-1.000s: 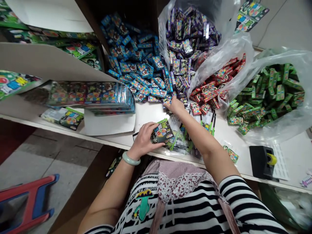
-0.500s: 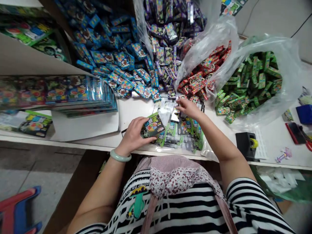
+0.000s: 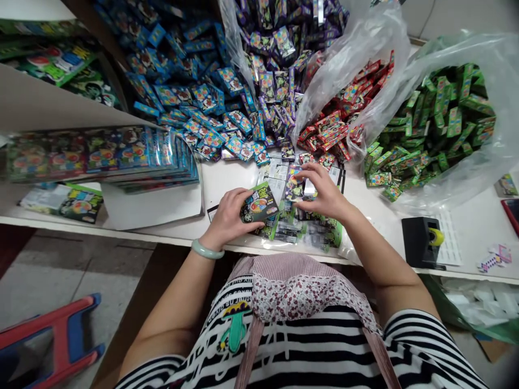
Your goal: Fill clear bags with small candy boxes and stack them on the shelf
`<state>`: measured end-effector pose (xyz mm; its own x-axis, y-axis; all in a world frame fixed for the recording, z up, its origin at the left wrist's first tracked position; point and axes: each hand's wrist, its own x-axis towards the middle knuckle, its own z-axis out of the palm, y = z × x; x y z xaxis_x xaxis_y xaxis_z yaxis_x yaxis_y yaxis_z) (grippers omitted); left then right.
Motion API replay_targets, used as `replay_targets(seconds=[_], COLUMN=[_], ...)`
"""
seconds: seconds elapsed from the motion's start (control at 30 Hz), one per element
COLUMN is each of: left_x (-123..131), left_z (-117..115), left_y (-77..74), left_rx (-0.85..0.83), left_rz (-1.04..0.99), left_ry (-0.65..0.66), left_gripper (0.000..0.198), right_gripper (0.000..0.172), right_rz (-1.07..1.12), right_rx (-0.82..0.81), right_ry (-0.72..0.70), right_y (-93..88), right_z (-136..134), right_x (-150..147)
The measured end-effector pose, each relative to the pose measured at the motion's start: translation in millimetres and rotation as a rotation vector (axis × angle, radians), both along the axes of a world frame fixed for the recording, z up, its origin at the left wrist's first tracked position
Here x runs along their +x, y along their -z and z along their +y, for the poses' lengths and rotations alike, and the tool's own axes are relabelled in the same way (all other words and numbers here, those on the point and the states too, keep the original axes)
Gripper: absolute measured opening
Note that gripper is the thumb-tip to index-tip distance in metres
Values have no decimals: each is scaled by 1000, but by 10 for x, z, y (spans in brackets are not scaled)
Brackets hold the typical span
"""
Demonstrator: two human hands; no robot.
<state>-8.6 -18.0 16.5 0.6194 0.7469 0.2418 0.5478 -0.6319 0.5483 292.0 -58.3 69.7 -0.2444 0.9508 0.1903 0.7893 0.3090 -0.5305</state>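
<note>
My left hand (image 3: 230, 219) is closed on a black and green box (image 3: 259, 204), its thumb along the lower edge and fingers at the upper left. To the right, my right hand (image 3: 322, 192) has its thumb and fingers around a small purple packet (image 3: 294, 185), which shows a colourful printed face. Beneath both hands lie clear plastic wraps and flat black-green printed packages (image 3: 324, 232). Small purple packets (image 3: 279, 116) and red packets (image 3: 332, 129) are heaped just beyond my right hand.
Blue packets (image 3: 206, 97) are piled at the back left. Green packets (image 3: 438, 119) fill a clear bag on the right. Stacked printed sheets (image 3: 121, 154) stand at left. A tape dispenser (image 3: 417, 243) sits near the front edge. A red and blue stool (image 3: 57, 340) is on the floor.
The small packet at my right hand now shows its purple printed face instead of a silvery side. My right hand has spread around it. The view has shifted slightly; my left hand still holds the box.
</note>
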Motion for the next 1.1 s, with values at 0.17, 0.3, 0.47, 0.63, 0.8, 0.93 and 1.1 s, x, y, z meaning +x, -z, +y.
replay_targets(seconds=[0.17, 0.3, 0.47, 0.63, 0.8, 0.93, 1.1], left_x=[71, 138, 174, 116, -16, -84, -165], left_z=[2, -32, -85, -71, -81, -142, -174], left_y=[-30, -42, -4, 37, -2, -63, -72], left_rx=[15, -24, 8, 46, 25, 12, 10], left_rz=[-39, -38, -92, -159, -222, -232, -234], left_ry=[108, 172, 88, 15, -29, -19, -85], left_gripper=[84, 82, 81, 80, 79, 82, 81], right_gripper=[57, 62, 74, 34, 27, 31, 55], right_rz=[-175, -183, -29, 152, 428, 143, -116], right_rx=[-112, -160, -139, -139, -95, -124, -149], right_ry=[-290, -375, -200, -138, 134, 106, 182], right_y=[-265, -220, -146, -85, 146, 320, 466], right_z=[-82, -35, -104, -162, 522, 1340, 1876], right_x=[-8, -64, -242, -332, -404, -821, -1257])
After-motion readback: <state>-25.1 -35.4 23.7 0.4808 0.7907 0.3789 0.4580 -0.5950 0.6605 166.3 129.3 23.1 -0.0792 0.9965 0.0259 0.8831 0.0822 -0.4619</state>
